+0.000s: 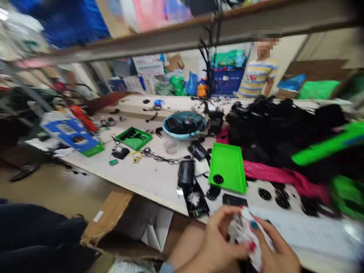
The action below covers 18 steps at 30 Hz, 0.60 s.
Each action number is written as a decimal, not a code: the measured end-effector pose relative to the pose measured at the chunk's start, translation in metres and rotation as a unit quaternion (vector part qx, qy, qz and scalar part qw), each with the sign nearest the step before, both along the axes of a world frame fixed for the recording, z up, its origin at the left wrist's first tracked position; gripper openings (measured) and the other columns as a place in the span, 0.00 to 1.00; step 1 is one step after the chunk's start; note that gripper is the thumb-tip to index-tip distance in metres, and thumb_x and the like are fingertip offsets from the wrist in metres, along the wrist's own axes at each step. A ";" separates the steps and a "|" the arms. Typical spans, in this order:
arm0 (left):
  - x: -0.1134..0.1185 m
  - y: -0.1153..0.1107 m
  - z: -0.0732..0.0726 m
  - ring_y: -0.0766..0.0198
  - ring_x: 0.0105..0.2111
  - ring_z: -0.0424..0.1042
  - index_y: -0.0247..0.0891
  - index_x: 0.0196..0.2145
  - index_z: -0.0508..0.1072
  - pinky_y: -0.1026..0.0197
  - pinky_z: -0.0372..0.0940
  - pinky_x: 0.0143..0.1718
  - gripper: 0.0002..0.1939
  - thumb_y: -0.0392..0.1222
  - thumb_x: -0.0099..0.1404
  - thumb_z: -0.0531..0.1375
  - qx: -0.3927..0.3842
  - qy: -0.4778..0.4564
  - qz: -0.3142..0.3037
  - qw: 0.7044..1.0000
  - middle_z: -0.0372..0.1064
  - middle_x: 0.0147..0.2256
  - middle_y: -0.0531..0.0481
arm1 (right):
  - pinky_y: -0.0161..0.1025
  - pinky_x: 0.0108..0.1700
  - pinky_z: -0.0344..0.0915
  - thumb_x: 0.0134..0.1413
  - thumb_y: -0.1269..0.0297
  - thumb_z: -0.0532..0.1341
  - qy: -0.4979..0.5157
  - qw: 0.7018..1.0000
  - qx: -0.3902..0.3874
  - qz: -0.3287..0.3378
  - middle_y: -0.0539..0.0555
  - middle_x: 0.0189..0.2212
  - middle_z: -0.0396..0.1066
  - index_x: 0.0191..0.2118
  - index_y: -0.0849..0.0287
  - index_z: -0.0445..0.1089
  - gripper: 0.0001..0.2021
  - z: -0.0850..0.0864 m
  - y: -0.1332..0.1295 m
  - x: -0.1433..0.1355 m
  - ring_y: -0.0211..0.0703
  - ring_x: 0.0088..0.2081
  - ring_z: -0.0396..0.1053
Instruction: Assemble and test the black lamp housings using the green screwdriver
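At the bottom edge of the view, the left hand [218,242] and the right hand [277,252] meet over a crumpled white, plastic-looking bundle [245,233] — blurred, so what it is cannot be told. The left fingers curl closed around its left side, thumb against it; the right fingers press in from the right, and the bundle sits pinched between both hands, just above the near edge of the long pale worktable [153,176]. Just beyond the hands lie a flat bright green plastic tray [229,167], a black cylindrical part [186,172] and several round black discs [265,194]. Farther back stands a light blue round basin [170,131] — dark parts inside it. An open brown cardboard box [110,216] sits on the floor under the table edge.
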<state>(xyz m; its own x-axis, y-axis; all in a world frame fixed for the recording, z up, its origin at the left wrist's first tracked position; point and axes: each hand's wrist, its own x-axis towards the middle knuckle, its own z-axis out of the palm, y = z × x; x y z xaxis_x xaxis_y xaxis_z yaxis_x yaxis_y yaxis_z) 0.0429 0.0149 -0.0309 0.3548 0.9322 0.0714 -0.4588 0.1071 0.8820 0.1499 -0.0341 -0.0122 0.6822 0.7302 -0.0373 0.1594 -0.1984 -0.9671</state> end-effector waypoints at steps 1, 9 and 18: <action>-0.001 -0.002 0.001 0.53 0.49 0.73 0.38 0.49 0.75 0.55 0.65 0.53 0.35 0.46 0.43 0.76 -0.016 -0.037 0.013 0.999 0.76 0.48 0.41 | 0.45 0.39 0.73 0.45 0.43 0.67 -0.002 1.000 0.002 0.018 0.57 0.33 0.77 0.34 0.57 0.78 0.21 0.001 0.002 0.002 0.56 0.39 0.75; -0.024 0.018 0.012 0.52 0.49 0.74 0.41 0.50 0.77 0.55 0.69 0.51 0.32 0.46 0.46 0.75 -0.134 -0.074 -0.028 0.988 0.74 0.50 0.41 | 0.42 0.45 0.70 0.55 0.57 0.66 -0.082 0.992 0.080 0.055 0.54 0.40 0.77 0.39 0.55 0.76 0.09 0.029 0.010 0.001 0.47 0.41 0.74; -0.028 0.021 0.017 0.59 0.46 0.72 0.41 0.51 0.77 0.63 0.67 0.47 0.29 0.43 0.51 0.73 -0.140 -0.039 -0.123 0.982 0.71 0.50 0.44 | 0.38 0.44 0.69 0.61 0.70 0.60 -0.144 0.971 0.127 0.140 0.52 0.38 0.74 0.39 0.54 0.76 0.08 0.036 0.016 -0.012 0.41 0.41 0.72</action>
<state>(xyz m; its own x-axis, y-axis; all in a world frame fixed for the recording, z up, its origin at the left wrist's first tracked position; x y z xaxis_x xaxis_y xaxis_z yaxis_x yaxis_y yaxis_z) 0.0147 0.0358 -0.0140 0.5747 0.8064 -0.1393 -0.4542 0.4559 0.7654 0.1375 -0.0181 0.0241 0.4106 0.8494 0.3317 0.4437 0.1317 -0.8864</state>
